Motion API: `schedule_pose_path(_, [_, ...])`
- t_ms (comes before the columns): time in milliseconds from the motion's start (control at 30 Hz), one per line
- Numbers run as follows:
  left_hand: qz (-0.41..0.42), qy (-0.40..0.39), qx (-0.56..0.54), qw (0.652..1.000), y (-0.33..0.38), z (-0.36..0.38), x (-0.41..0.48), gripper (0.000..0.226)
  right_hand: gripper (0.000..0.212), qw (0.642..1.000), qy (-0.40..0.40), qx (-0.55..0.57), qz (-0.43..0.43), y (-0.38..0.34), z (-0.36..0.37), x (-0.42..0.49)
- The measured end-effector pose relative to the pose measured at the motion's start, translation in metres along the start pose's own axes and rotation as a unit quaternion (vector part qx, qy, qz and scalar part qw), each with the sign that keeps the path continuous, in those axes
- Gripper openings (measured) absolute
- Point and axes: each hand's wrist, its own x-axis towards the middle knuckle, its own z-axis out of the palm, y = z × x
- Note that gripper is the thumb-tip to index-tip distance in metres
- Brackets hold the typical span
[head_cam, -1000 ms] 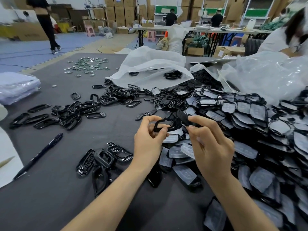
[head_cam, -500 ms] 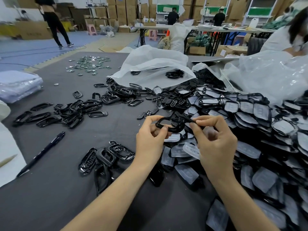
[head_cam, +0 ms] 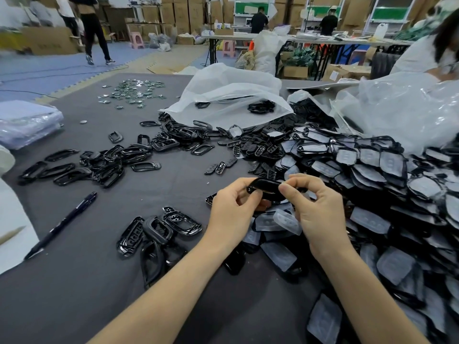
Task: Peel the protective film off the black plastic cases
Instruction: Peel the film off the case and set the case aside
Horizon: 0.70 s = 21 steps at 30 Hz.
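At the far left edge we see a stack of clear-wrapped sheets [head_cam: 27, 125] lying on the grey table cover [head_cam: 74, 294]. Below it is a white sheet [head_cam: 12, 239], with a dark pen [head_cam: 62, 225] lying slantwise just beside it. Further in, we find a loose scatter of glossy black frames [head_cam: 84, 167], and well apart behind them, toward the far edge, a patch of small silvery pieces [head_cam: 131, 94]. Nearer to us, a small cluster of black shells [head_cam: 159, 230] sits just left of the left forearm. Behind the middle of the table a white plastic bag [head_cam: 231, 95] lies open on its side with a few black parts inside its mouth. In the middle we see the left hand [head_cam: 231, 217], its thumb and fingers curled round the left end of a black case [head_cam: 267, 189], which is held up off the table between both hands. The right hand [head_cam: 319, 219] pinches the case's right end with thumb and forefinger, the other fingers curled loosely beneath. We cannot tell whether film covers this case. Under and to the right of the hands spreads a deep heap of film-covered cases [head_cam: 372, 192], their pale film facing up. Above it, at the far right, lies a crumpled clear plastic bag [head_cam: 402, 110].
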Motion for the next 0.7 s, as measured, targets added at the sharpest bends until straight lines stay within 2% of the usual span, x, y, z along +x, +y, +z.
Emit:
schedule_pose_path(200, [0.008, -0.023, -0.011, 1.0, 0.0028, 0.0013, -0.0012, 0.018, 0.011, 0.999, -0.026, 0.013, 0.024, -0.0022, -0.0047, 0.0019])
schedule_pose_path(600, [0.016, -0.007, 0.018, 1.0, 0.0001, 0.0008, -0.0008, 0.016, 0.02, 0.992, -0.085, 0.023, 0.091, -0.0093, -0.01, 0.0012])
schedule_pose_path(700, [0.026, 0.004, 0.016, 1.0, 0.0012, 0.0007, -0.0011, 0.014, 0.02, 0.991, -0.111, -0.005, 0.077, -0.0096, -0.0101, 0.0004])
